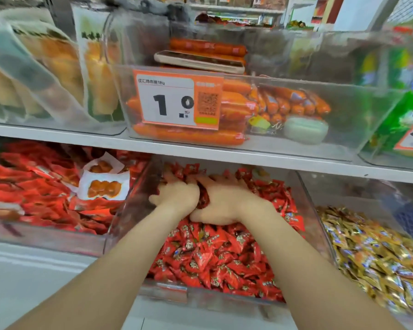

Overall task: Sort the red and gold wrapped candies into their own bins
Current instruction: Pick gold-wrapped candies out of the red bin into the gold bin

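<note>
Shelf (57, 136): white, two levels, with clear bins standing side by side on both.
Sausage bin (343, 110): on the upper level straight ahead of me, with orange sausages piled inside.
Red packet bin (45, 236): lower level, to my left.
Red candy bin (129, 210): lower level, in the middle; both my forearms reach into it.
Gold candy bin (343, 191): just beside it on my right, walls touching.
Red candies (212, 253): heaped across the middle bin, front to back.
Gold candies (372, 253): piled in the right bin, apart from the red.
Price tag (174, 101): orange and white, on the sausage bin's front.
Phone (198, 60): lying flat on top of the sausages.
Right hand (227, 201): palm down, fingers spread over the red heap, pressing on it.
Left hand (177, 194): palm down close beside the right, a few red candies bunched between them; my fingertips are sunk in the heap, so I cannot tell whether they grip.
</note>
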`<control>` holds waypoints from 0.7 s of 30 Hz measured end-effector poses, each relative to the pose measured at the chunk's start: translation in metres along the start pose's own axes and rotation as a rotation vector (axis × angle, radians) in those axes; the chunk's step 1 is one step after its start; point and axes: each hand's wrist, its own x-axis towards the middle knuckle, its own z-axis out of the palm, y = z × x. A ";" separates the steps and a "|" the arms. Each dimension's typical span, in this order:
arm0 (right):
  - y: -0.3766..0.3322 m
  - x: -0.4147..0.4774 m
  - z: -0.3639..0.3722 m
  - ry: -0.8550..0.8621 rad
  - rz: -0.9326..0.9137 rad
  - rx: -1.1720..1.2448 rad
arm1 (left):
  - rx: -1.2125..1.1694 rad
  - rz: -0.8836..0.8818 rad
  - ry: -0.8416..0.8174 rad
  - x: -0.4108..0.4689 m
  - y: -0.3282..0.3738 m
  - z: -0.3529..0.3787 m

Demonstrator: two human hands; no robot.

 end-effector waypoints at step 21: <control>0.006 -0.016 -0.022 0.100 -0.069 0.323 | -0.666 -0.028 -0.182 -0.021 -0.009 -0.021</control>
